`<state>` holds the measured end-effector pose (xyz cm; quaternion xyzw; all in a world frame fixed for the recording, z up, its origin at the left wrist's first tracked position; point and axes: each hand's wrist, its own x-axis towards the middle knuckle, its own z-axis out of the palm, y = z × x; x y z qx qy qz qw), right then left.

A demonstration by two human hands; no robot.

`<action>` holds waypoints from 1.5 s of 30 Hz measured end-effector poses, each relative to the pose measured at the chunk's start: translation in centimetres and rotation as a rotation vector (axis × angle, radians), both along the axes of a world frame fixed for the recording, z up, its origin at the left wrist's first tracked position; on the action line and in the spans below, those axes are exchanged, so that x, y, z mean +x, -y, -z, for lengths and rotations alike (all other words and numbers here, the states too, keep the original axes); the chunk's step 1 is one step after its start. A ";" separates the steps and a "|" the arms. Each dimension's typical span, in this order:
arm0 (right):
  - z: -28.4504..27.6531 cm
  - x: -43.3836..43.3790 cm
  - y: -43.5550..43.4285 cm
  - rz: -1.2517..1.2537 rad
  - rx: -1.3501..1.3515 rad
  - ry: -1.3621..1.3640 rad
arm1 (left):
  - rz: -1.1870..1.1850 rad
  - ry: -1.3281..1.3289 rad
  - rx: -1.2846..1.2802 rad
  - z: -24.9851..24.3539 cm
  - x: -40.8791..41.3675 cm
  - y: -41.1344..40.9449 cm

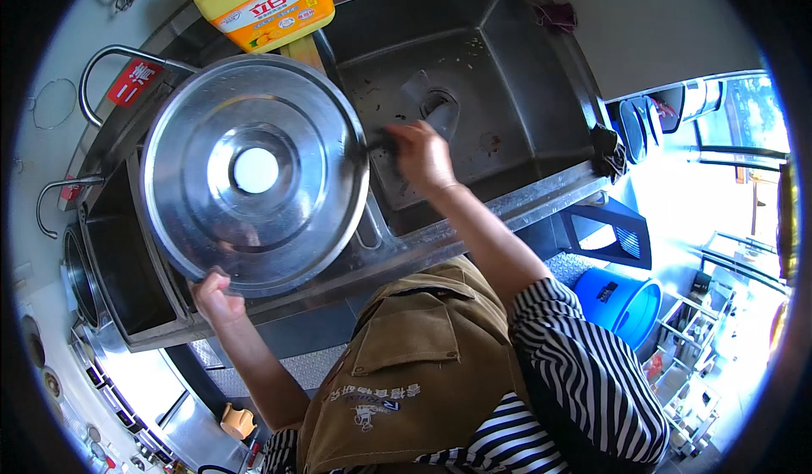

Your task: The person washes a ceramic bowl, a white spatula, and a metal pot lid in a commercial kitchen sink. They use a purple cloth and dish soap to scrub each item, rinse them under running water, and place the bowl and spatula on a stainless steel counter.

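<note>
A large round stainless steel pot lid (190, 176) with a white knob (256, 170) lies face up over the middle of the metal sink unit. My left hand (219, 299) grips its near rim, the thumb showing on the edge. At the lid's right rim, my right hand (424, 157) holds a small dark scouring pad (382, 144). Motion blurs the pad, and the fingers partly cover it. Beneath that hand is the right sink basin (533, 81), with food scraps and a drain (439, 101) in its floor.
A yellow detergent jug (266, 8) stands behind the lid. Two curved faucets (85, 87) rise at the left, beside another basin (130, 265). Dark cloths (608, 150) hang over the right sink edge. On the floor at right stands a blue bucket (612, 306).
</note>
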<state>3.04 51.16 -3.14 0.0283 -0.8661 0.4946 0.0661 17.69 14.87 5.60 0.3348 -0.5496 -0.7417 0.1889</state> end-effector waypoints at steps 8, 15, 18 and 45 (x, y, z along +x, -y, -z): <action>11.2 -2.6 -17.5 0.122 0.595 0.508 | 0.038 0.034 -0.030 0.0 -0.8 -0.3; 7.4 -11.2 -25.3 0.228 0.718 0.680 | -0.033 0.061 0.032 0.9 -2.9 -8.6; 5.2 -17.6 -30.1 0.411 0.921 -0.021 | 0.017 0.096 0.124 -1.3 -5.9 -15.6; -6.7 -11.7 -5.2 -0.409 -0.334 -0.638 | 0.130 -0.010 -0.097 -3.5 -11.0 -33.8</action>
